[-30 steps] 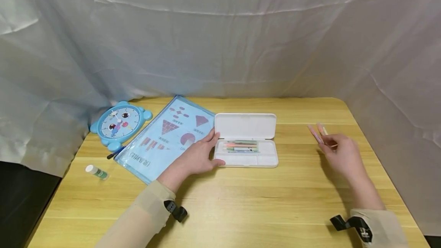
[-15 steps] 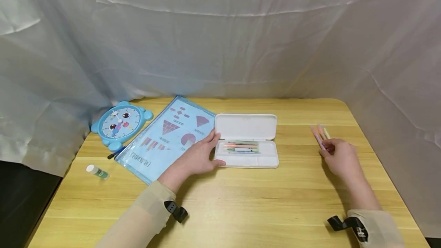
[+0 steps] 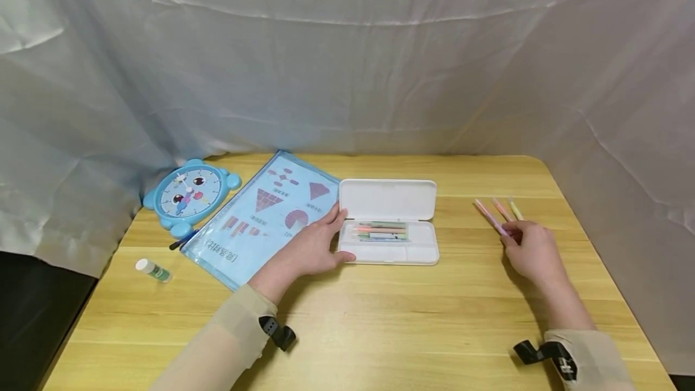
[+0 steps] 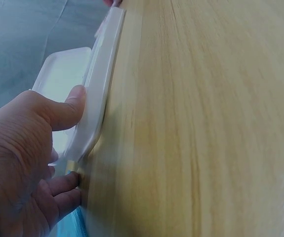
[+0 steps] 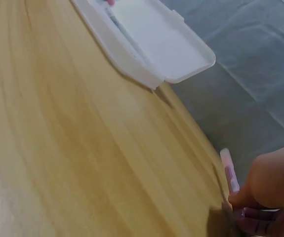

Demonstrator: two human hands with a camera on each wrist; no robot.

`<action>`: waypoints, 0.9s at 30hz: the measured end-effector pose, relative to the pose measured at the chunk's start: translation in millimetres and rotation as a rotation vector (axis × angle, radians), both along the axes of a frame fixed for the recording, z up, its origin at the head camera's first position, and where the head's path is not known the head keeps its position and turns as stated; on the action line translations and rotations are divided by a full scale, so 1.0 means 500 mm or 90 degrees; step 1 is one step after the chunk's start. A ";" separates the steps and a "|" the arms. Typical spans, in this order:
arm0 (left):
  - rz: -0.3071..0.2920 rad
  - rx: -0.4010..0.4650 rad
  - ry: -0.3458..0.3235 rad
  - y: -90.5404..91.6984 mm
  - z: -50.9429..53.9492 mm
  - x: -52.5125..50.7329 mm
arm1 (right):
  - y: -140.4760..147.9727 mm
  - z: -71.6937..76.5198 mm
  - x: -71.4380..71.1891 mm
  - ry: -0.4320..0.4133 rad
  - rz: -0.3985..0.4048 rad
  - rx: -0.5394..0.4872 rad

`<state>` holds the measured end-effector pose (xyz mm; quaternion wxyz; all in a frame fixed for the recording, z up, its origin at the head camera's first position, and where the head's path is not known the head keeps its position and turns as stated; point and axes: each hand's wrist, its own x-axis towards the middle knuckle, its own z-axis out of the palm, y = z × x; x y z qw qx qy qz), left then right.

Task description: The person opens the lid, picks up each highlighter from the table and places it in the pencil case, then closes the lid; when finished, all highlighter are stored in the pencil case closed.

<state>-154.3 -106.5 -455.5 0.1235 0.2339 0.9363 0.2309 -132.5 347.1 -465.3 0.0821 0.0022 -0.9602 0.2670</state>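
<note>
An open white pencil case (image 3: 420, 251) lies mid-table with its lid back. My left hand (image 3: 311, 247) holds its left end, thumb at the near corner and fingers at the far side; the left wrist view shows the thumb (image 4: 72, 106) against the case wall. Several slim pens (image 3: 380, 231) lie inside. To the right, my right hand (image 3: 534, 252) pinches a pink-purple pen (image 3: 490, 216) between thumb and fingers. An orange pen (image 3: 502, 210) and a yellow-green pen (image 3: 515, 209) stick out beyond the same fingers; their lower ends are hidden. The right wrist view shows the pinched pen (image 5: 229, 170).
A blue sheet folder (image 3: 260, 222) with printed charts lies left of the case. Beside it are a blue toy clock (image 3: 190, 195), the dark end of a pen (image 3: 179, 242) and a glue stick (image 3: 154, 271). Grey cloth (image 3: 380, 77) hangs behind the wooden table (image 3: 407, 324).
The pink-purple pen's tip has swung left, away from the other two, and the pens are now fanned apart. My right hand has shifted slightly left; the left hand stays on the case.
</note>
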 end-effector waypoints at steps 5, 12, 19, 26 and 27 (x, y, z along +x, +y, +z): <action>0.000 -0.001 -0.002 0.001 -0.002 0.000 | -0.014 0.013 0.005 0.022 -0.004 -0.038; -0.001 0.008 -0.006 0.000 0.002 0.001 | -0.047 0.057 0.006 0.090 0.022 -0.074; -0.002 0.006 -0.001 -0.001 -0.002 -0.002 | -0.094 0.099 0.014 0.104 0.067 -0.115; -0.001 0.006 0.002 -0.002 -0.004 -0.003 | -0.147 0.118 0.015 0.125 0.128 -0.121; -0.001 0.007 0.002 -0.002 -0.003 -0.002 | -0.154 0.118 0.015 0.126 0.139 -0.120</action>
